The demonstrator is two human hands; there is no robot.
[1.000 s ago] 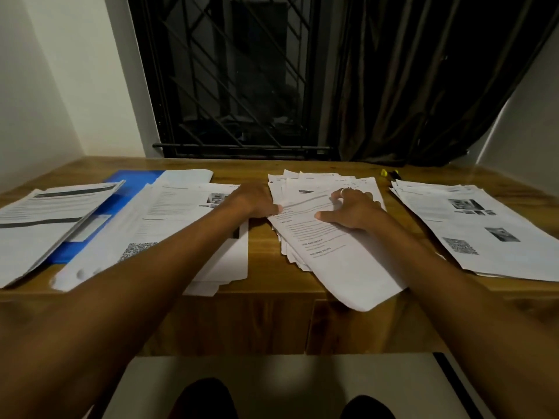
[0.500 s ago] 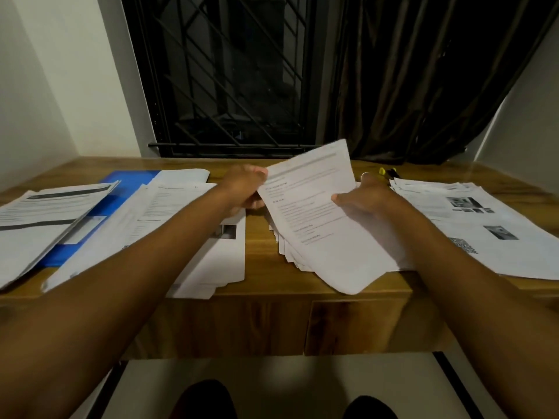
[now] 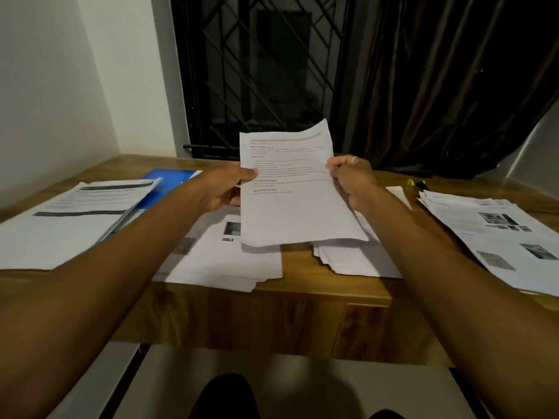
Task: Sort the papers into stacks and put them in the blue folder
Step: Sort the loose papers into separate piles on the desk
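I hold a printed white sheet upright above the desk. My left hand pinches its left edge and my right hand grips its right edge. Below it lies the middle pile of papers. A stack with small photos sits left of centre. The blue folder lies at the back left, partly under a stack of text pages. Another stack with pictures lies at the right.
The wooden desk fills the view, its front edge close to me. A yellow and black marker lies at the back right. Behind are a barred window, a dark curtain and white walls.
Both hands have lifted the top sheet off the middle pile and raised it upright in front of me. The other stacks have not moved.
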